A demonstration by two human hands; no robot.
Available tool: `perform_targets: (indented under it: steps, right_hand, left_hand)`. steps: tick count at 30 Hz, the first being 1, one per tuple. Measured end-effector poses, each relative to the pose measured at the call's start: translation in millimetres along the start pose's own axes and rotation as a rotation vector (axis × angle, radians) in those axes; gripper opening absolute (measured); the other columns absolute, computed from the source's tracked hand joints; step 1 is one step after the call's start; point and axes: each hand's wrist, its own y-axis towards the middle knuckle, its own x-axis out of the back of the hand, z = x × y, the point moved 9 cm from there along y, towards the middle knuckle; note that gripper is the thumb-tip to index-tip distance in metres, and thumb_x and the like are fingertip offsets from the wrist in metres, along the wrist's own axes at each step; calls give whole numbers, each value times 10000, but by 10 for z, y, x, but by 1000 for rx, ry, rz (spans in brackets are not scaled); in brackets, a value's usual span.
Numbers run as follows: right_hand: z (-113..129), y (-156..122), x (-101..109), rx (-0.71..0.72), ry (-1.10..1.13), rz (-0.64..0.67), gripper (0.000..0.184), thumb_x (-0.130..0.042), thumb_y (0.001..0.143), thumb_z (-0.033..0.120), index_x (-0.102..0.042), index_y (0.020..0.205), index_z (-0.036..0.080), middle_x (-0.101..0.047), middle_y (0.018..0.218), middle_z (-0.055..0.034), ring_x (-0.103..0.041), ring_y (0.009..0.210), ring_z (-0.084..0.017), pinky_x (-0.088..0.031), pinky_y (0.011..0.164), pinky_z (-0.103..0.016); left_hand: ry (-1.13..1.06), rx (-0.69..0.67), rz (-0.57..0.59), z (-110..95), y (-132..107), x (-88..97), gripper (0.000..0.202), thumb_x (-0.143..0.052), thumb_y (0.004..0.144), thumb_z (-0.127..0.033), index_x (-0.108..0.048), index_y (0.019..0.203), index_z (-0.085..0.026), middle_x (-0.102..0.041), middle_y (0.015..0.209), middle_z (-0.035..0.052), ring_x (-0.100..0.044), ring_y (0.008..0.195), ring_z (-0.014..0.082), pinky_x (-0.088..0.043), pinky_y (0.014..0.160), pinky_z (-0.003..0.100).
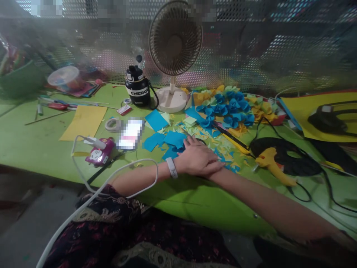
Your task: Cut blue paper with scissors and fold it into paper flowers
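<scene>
My left hand [198, 159], with a white band on its wrist, lies flat with fingers stretched out on top of my right hand, near the front of the green table [41, 149]. My right forearm [264, 203] reaches in from the lower right, and its hand is almost wholly hidden under the left one. Blue paper pieces [170, 143] and small coloured scraps [223, 149] lie directly around both hands. A dark scissors-like handle [201, 140] shows just behind my left hand. Neither hand visibly holds anything.
A yellow glue gun [272, 165] with black cable lies right of my hands. Behind are a heap of blue and yellow paper flowers [231, 108], a desk fan [174, 56], a black bottle [137, 87], a phone [130, 134], a tape roll [113, 125], a yellow sheet [83, 122] and a pink device [99, 154] on a white cable.
</scene>
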Motion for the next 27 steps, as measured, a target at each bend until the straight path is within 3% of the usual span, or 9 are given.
perform_targets:
  steps: [4, 7, 12, 15, 18, 21, 23, 25, 27]
  right_hand:
    - [-172, 99, -105, -115, 18, 37, 842, -567, 815, 672, -331, 1541, 318, -357, 1601, -113, -201, 1505, -403, -220, 1174, -629]
    - [-166, 121, -122, -128, 9, 45, 890, -616, 786, 665, -334, 1543, 290, -317, 1618, -128, -174, 1511, -411, -219, 1180, -611]
    - [-16, 8, 175, -134, -25, -130, 811, -603, 845, 554, -356, 1541, 220, -336, 1604, -149, -160, 1516, -401, -215, 1195, -604]
    - [112, -32, 295, -129, -47, -152, 743, -629, 846, 447, -418, 1515, 202, -409, 1567, -138, -217, 1508, -370, -261, 1199, -576]
    - [203, -43, 460, -111, -27, -219, 577, -574, 888, 419, -555, 1419, 195, -549, 1461, -119, -390, 1439, -340, -351, 1178, -520]
    - [218, -101, 735, -96, 15, -345, 416, -431, 964, 444, -703, 1204, 240, -678, 1289, -91, -569, 1279, -293, -478, 1090, -469]
    - [204, -175, 942, -86, 43, -392, 441, -382, 989, 406, -703, 1210, 200, -694, 1257, -101, -593, 1241, -288, -474, 1088, -474]
    - [179, -281, 1170, -73, 126, -423, 429, -386, 993, 372, -697, 1196, 159, -692, 1254, -124, -605, 1221, -290, -476, 1068, -474]
    - [160, -393, 1366, -52, 255, -402, 426, -407, 988, 405, -697, 1183, 161, -710, 1207, -116, -646, 1146, -271, -507, 1007, -425]
  left_hand:
    - [-17, 6, -4, 37, -10, -20, 506, -351, 1005, -469, -721, 850, -162, -727, 868, 97, -633, 866, 241, -399, 883, 398]
    - [-23, -7, -6, 41, -13, -31, 512, -347, 1003, -469, -719, 827, -166, -725, 860, 94, -631, 855, 236, -401, 876, 393]
    - [-33, -10, -11, 45, -9, -38, 494, -373, 992, -474, -726, 841, -164, -728, 875, 102, -637, 876, 241, -411, 906, 403]
    - [-70, 12, -27, 85, -17, -44, 475, -386, 990, -458, -736, 875, -158, -733, 920, 113, -641, 925, 250, -424, 940, 414]
    - [-223, 7, -87, 88, -75, 48, 362, -447, 976, -395, -726, 970, -165, -738, 1006, 108, -641, 1008, 243, -434, 986, 409]
    - [-423, -4, -202, 106, -230, 289, 258, -556, 930, -356, -683, 1086, -195, -699, 1171, 95, -606, 1149, 230, -424, 1049, 392]
    - [-494, 159, -383, 319, -419, 512, 276, -540, 937, -305, -635, 1177, -207, -634, 1296, 98, -553, 1240, 216, -421, 1056, 362]
    - [-489, 365, -549, 578, -665, 669, 270, -540, 925, -257, -624, 1173, -193, -648, 1242, 100, -574, 1187, 205, -437, 1020, 340]
    - [-482, 495, -491, 737, -798, 628, 226, -573, 885, -229, -653, 1086, -162, -698, 1055, 87, -633, 993, 185, -484, 886, 304]
